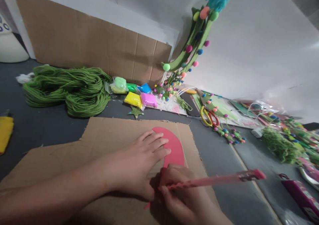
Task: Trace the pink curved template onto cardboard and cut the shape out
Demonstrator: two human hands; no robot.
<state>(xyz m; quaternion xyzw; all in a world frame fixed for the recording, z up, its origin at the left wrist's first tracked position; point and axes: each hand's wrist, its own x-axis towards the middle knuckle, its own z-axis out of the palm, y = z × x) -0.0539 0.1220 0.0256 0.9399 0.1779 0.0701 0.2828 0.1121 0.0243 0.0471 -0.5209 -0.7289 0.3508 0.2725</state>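
My left hand (147, 155) lies flat with its fingers spread, pressing on a curved red paper cutout (175, 148). Beneath the cutout is a sheet of brown cardboard (112, 135) on the dark table. In my right hand (183, 191) is a pink pencil (211, 181), gripped near its point, its eraser end slanting up to the right. That hand rests against the lower part of the cutout, close to my left thumb. The pencil's tip and some of the cutout's lower end are hidden by my hands.
Green yarn (69, 88) lies at the back left, beside yellow (133, 99) and pink clay packets (149, 99). Scissors (209, 116) lie behind the cardboard. A green felt piece with pompoms (199, 42) leans on the wall. A purple box (299, 198) sits at right.
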